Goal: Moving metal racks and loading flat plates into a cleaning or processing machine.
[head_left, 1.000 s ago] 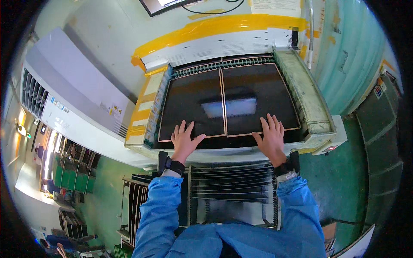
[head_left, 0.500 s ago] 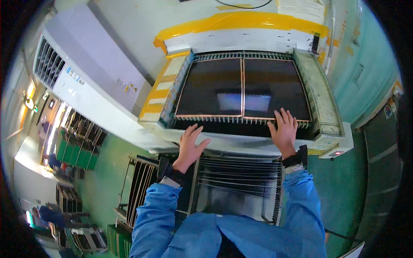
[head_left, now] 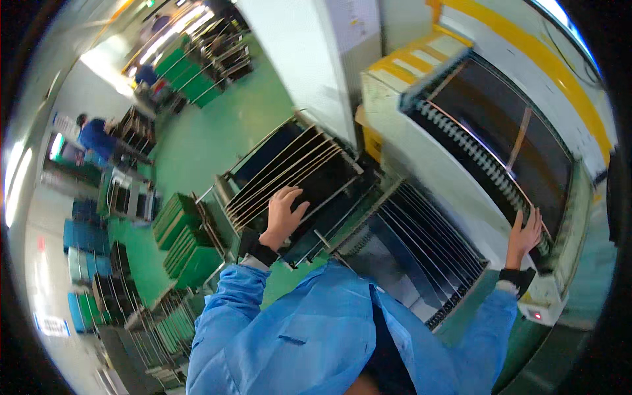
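Two dark flat panels with copper-coloured edges (head_left: pixel 484 99) lie side by side on the roller bed of a pale machine (head_left: pixel 421 155). My right hand (head_left: pixel 525 234), fingers outstretched, is at the near edge of the panels by the rollers (head_left: pixel 484 155); whether it touches them I cannot tell. Loosely bent and holding nothing, my left hand (head_left: pixel 284 216) is over a wheeled rack (head_left: pixel 306 168) with dark panels standing in slots. Between my arms stands a second rack (head_left: pixel 421 243) with thin bars and dark, shiny sheets.
A tall white cabinet (head_left: pixel 309 46) stands beside the machine. Green panels in racks (head_left: pixel 181 237) stand on the green floor to the left. Farther off, a person in dark blue (head_left: pixel 99 138) bends near other racks. Yellow tape (head_left: pixel 546 52) runs along the machine's back.
My view has swung left, bringing more racks and floor into sight. My left hand has left the machine's front for the rack. My right hand stays near the panels' edge.
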### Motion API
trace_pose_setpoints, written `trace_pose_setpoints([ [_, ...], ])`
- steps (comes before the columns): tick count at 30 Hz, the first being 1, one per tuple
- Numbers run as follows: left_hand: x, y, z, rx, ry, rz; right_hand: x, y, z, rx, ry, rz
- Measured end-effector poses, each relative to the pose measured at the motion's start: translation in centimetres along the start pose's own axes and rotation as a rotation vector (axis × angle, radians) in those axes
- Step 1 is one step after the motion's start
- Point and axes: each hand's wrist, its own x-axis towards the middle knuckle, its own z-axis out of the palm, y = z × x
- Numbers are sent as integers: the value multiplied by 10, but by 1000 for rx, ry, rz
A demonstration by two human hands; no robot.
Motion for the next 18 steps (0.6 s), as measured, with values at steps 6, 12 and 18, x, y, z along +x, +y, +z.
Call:
trace_pose_setpoints([
  [6, -49, -48, -31, 114, 102, -117, -66, -153, 11, 481, 14, -365],
  [12, -53, -68, -54, 95, 189, -194, -154, -332, -25, 813, -448, -601],
  [18, -62, -96, -61, 115, 1, -251, -230, -385, -34, 902, -734, -717],
])
